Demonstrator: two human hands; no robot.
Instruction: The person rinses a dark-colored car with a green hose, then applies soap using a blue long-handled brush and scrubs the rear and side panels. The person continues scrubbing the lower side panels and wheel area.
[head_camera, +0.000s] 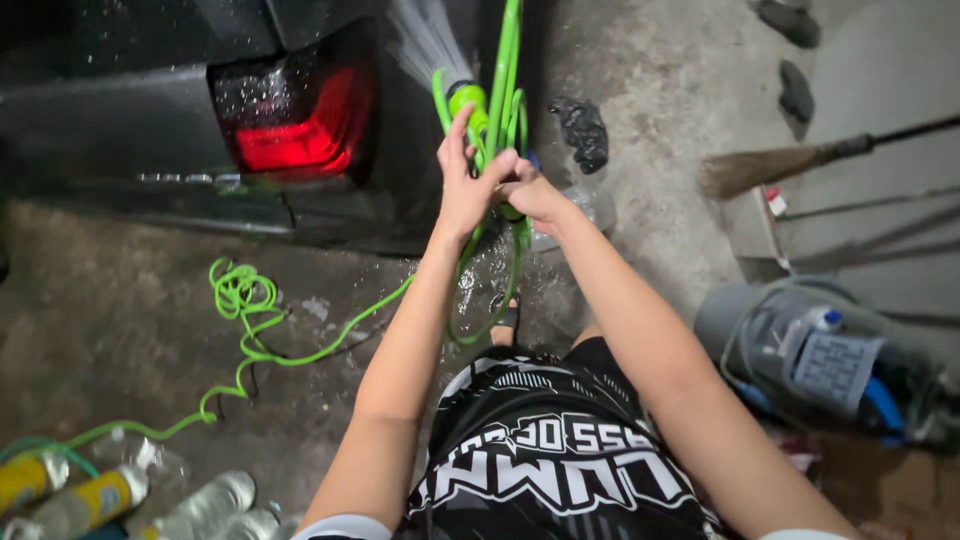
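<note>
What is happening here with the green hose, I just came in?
A person stands behind a dark car with a glowing red tail light. Both bare hands hold a thin bright green hose at its green spray nozzle: the left hand grips the looped hose, the right hand is closed just beside it. Water sprays from the nozzle up towards the car. The rest of the hose trails over the wet concrete floor to the left. A straw broom lies to the right.

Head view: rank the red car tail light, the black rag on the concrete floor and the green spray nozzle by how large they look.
1. Red car tail light, clearly largest.
2. Black rag on the concrete floor.
3. Green spray nozzle, smallest, though the left hand hides part of it and it sits nearer the camera, so this last placing is unsure.
</note>
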